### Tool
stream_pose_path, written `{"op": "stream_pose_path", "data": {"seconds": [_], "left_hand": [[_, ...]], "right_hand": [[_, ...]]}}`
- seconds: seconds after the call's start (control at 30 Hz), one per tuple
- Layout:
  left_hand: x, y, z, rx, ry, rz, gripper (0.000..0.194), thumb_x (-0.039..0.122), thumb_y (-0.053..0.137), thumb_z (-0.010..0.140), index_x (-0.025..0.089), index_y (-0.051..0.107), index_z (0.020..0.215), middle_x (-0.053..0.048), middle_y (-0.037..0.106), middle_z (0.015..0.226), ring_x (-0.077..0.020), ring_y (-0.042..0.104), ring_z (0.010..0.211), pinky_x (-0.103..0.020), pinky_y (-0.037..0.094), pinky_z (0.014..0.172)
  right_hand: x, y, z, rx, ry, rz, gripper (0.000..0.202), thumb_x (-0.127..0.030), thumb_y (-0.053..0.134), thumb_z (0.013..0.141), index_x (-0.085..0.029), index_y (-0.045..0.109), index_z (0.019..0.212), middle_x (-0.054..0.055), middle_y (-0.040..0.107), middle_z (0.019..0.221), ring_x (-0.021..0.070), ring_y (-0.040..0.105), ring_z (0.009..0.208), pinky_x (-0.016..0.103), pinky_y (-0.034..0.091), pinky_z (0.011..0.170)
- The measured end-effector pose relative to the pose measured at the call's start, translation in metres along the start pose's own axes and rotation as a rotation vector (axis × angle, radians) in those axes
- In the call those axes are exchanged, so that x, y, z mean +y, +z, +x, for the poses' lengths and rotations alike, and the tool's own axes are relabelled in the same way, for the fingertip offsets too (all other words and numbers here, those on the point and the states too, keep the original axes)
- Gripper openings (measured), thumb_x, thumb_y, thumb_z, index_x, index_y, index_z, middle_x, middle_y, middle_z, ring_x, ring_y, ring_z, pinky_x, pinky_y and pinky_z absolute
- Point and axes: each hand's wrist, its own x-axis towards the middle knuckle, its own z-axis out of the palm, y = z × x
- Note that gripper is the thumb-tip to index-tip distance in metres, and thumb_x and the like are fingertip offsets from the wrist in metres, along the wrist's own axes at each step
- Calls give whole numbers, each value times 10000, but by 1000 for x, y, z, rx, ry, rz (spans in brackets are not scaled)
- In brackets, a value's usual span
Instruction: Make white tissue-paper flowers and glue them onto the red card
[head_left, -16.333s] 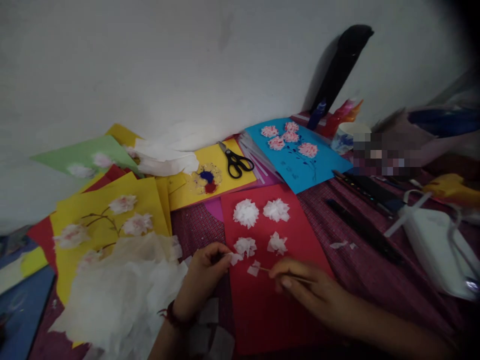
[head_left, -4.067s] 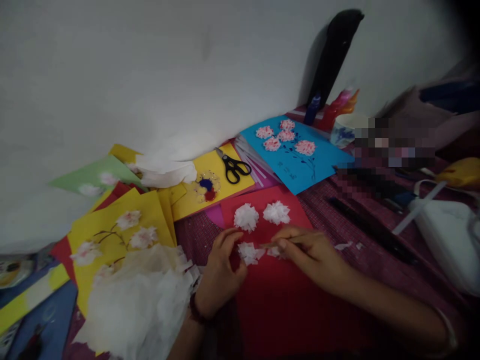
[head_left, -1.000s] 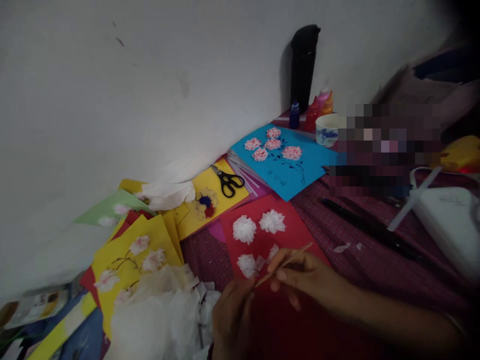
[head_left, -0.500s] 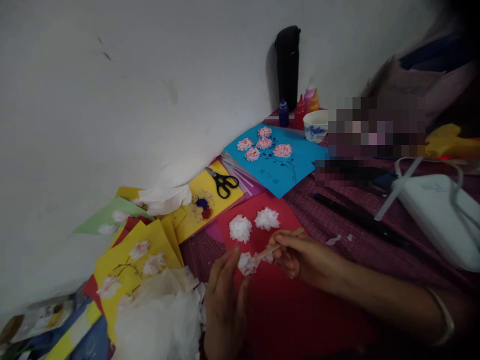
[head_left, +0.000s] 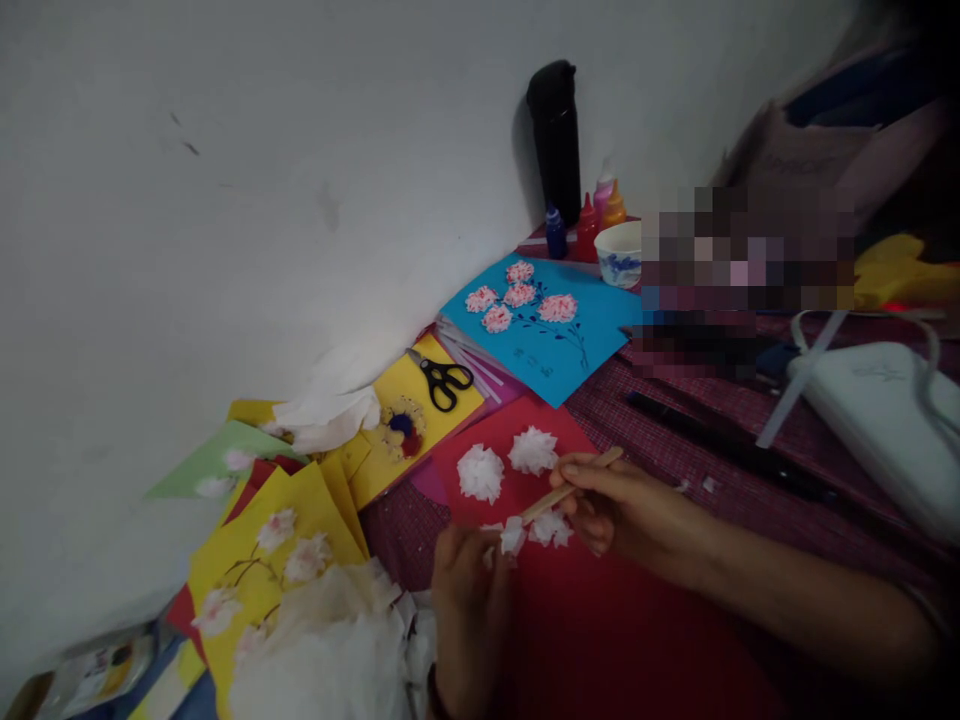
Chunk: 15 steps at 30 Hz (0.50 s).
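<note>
My right hand point(head_left: 611, 500) grips a flat wooden craft stick point(head_left: 553, 500). Its lower end meets a small white paper flower point(head_left: 513, 537) above the red paper point(head_left: 600, 620). My left hand point(head_left: 469, 580), slightly blurred, has its fingers bent and closed on the left edge of that flower; the fingertips are partly hidden. Just right of it, below the stick, is another white paper flower point(head_left: 551, 528). Two fuller white flowers, one on the left point(head_left: 480, 472) and one on the right point(head_left: 533, 450), lie higher on the red sheet.
Black scissors point(head_left: 442, 382) and a paint blot rest on yellow paper point(head_left: 382, 470). A blue card point(head_left: 577, 350) bears pink-tipped flowers. Paint bottles point(head_left: 587, 230), a paper bowl point(head_left: 619, 255) and a black flask point(head_left: 556, 145) stand behind. White tissue point(head_left: 322, 640) is heaped at lower left.
My left hand has gone from spread fingers beside the small flower to bent fingers at its edge. The stick has lifted and shifted slightly right. The view has shifted slightly.
</note>
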Motion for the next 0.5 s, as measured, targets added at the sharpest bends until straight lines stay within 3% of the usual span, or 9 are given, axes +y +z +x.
{"op": "stream_pose_path", "data": {"seconds": [0.13,0.23,0.37,0.5], "left_hand": [[-17,-28,-1,100,-260,-185,160,262,520,881,198,565,741,18,564,684,-143,541,628,-230,426,563],[-25,-29,-14,152,-130,-67,106,224,545,854,201,589,760,11,564,693,-150,533,635,-241,424,576],[-7,-4,-23,25,106,179,158,146,565,822,216,642,941,-58,613,918,-228,546,833,-364,449,739],[12,10,-5,-63,92,276,192,111,566,808,207,646,954,-85,597,999,-257,535,887,-428,441,785]], "right_hand": [[2,-2,3,-6,-17,-49,189,-349,680,774,-162,665,751,-25,606,566,43,441,377,150,383,354],[4,-3,3,-8,-31,-84,184,-340,683,774,-166,651,721,-25,611,562,47,446,381,150,378,351],[2,-3,3,2,-60,-111,188,-344,681,774,-167,646,722,-26,613,564,46,454,386,150,374,358],[0,-4,4,1,-90,-118,170,-338,671,780,-172,644,753,-33,612,590,47,454,397,151,379,364]]}}
